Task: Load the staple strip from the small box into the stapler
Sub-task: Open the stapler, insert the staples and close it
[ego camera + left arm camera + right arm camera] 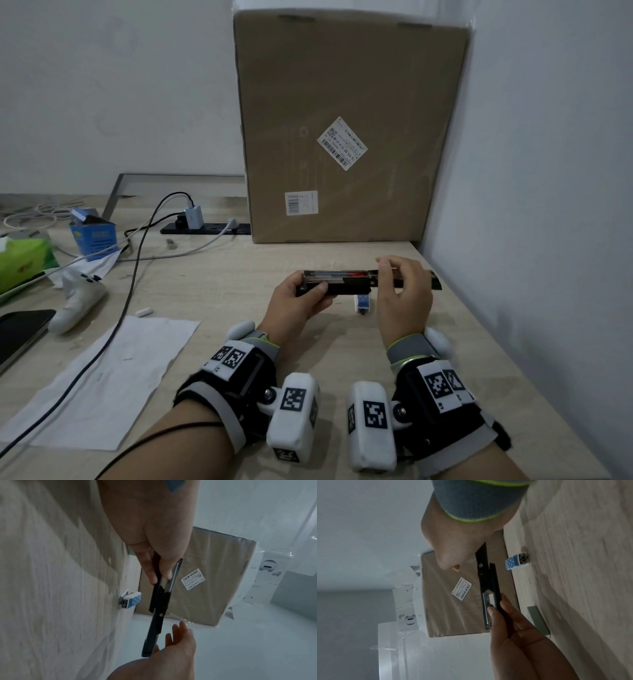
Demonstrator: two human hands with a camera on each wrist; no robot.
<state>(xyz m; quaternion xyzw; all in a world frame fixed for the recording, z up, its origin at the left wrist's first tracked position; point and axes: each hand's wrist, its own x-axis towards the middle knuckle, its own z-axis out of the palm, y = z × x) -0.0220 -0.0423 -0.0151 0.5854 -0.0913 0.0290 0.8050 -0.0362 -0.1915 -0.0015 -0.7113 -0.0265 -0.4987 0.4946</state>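
Observation:
A black stapler (342, 282) is opened out flat and held level just above the table, its metal staple channel (329, 274) facing up with a red part inside. My left hand (301, 298) grips the channel end, thumb on the near side. My right hand (400, 287) arches over the hinge and lid, fingers loosely curved; I see no strip in them. In the left wrist view the right hand's fingers (178, 628) stand off the stapler (157, 601). The small blue-and-white staple box (362, 303) lies on the table under the stapler, its end open (131, 600) (515, 562).
A large cardboard box (349, 130) stands right behind the hands, and a wall (548, 205) closes off the right side. To the left lie a white paper sheet (102, 377), a black cable (130, 291), a power strip (205, 228) and a blue carton (92, 234).

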